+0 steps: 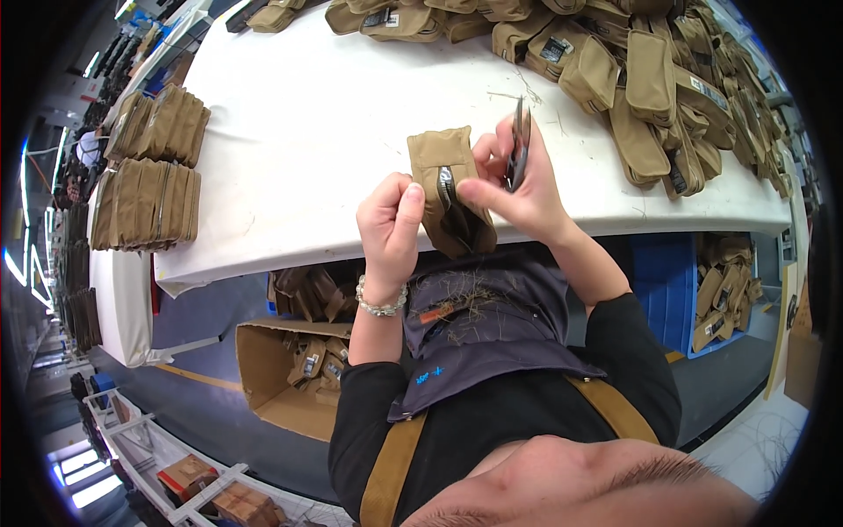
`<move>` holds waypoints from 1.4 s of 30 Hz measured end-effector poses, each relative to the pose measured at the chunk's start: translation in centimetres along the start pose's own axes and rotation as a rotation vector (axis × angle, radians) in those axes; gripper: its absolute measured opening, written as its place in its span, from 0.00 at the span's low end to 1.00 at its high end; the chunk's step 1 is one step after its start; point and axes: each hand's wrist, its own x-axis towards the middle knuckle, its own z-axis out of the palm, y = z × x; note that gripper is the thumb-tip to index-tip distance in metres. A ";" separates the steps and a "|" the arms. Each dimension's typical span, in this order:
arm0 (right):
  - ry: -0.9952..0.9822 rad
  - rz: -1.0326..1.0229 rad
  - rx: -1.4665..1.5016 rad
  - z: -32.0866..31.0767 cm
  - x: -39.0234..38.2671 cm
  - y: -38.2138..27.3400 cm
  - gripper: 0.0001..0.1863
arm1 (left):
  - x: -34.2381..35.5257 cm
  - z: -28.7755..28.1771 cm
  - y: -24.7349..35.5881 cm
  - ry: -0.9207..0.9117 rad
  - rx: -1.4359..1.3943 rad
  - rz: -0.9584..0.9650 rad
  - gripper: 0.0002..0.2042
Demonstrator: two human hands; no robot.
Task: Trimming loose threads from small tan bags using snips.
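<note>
A tan fabric pouch (443, 149) is held up over the table's front edge, its zippered opening gaping toward me with a dark inside. My left hand (391, 224) is closed on the pouch's left side, thumb on top; a beaded bracelet circles that wrist. Dark metal thread snips (518, 156) stick up from my right hand (531, 198), held in its fingers with the blades pointing away. The thumb of that same hand rests at the pouch's right edge beside the opening. Fingers behind the pouch are hidden.
Tan pouches (650, 79) lie heaped along the table's far and right sides. Flat stacks (145, 202) stand at left on the white tabletop (299, 132). Below are a cardboard box (263, 378) and a blue bin (663, 290), both near more pouches. Loose thread clippings cover my apron (492, 351).
</note>
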 end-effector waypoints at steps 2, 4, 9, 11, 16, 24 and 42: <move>-0.023 -0.015 -0.049 -0.1 -0.8 0.2 0.22 | 0.3 -0.1 0.2 -0.021 -0.090 -0.091 0.14; -0.050 -0.035 -0.157 -0.1 -1.4 0.6 0.21 | 0.6 -0.6 0.2 -0.042 -0.179 -0.185 0.14; 0.015 0.034 0.076 0.0 -0.9 0.8 0.19 | 1.4 -0.9 -0.2 -0.146 -0.192 -0.200 0.14; 0.048 0.065 0.172 0.0 -0.1 0.6 0.18 | 1.2 -1.0 -0.8 -0.148 -0.051 -0.143 0.14; 0.111 0.294 0.476 -0.7 1.2 0.4 0.18 | 0.3 -1.0 0.6 -0.240 0.490 0.008 0.13; 0.143 0.452 0.622 -1.5 2.0 3.1 0.17 | -0.7 -1.1 -0.1 -0.321 0.755 -0.045 0.10; 0.044 0.371 -0.049 -0.3 -1.2 3.1 0.23 | -0.7 -2.3 -4.9 -0.117 -0.113 -0.299 0.17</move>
